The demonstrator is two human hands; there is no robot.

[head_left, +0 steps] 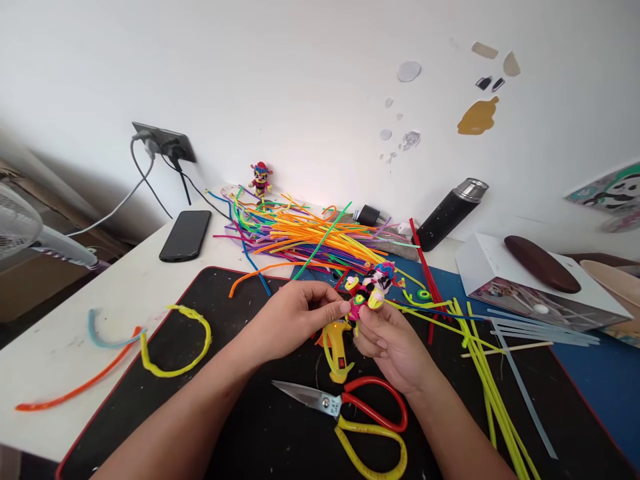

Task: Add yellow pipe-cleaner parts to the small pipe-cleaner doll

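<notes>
Both of my hands hold a small pipe-cleaner figure (371, 288) in pink, yellow, white and blue above the black mat (240, 333). My left hand (295, 317) pinches its lower left side with curled fingers. My right hand (393, 343) grips it from below, fingers closed. A yellow glue gun (336, 352) lies under my hands, partly hidden. Scissors (350, 413) with red and yellow handles lie closed on the mat nearer to me.
A heap of coloured pipe cleaners (300, 233) lies behind. Nearby are a black phone (186, 235), a black flask (450, 212), a finished figure (260, 179), yellow stems (487, 380), clear glue sticks (540, 330), a white box (530, 283), a curved yellow piece (175, 340) and a fan (30, 233) at left.
</notes>
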